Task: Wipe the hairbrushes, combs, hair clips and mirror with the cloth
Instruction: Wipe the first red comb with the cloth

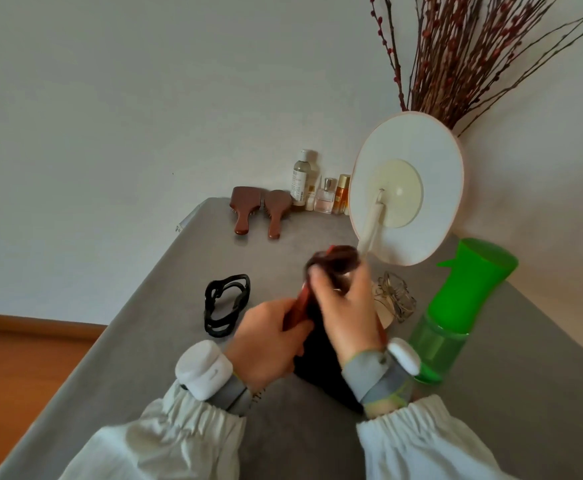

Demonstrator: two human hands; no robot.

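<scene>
In hand: the left hand grips a reddish comb at its near end, while the right hand pinches a dark cloth around it; the cloth hangs down between the wrists, and the blur makes the far end of the item hard to read.
Hands: close together, both clamped, the left on the comb and the right on the cloth.
Progress: judged mid-task, with one piece being wiped; nothing shows which of the others are already clean.
Possibly left: two wooden hairbrushes lying side by side at the far end, a black hair clip left of the hands, a wire hair clip just right of them, and the round mirror, which stands on its base with its back to the camera.
Surface: a counter covered in plain grey.
Other things: a green spray bottle near the right wrist; small bottles against the wall beside the brushes.
Room: white wall, dried red-budded branches behind the mirror, wooden floor to the left.
</scene>
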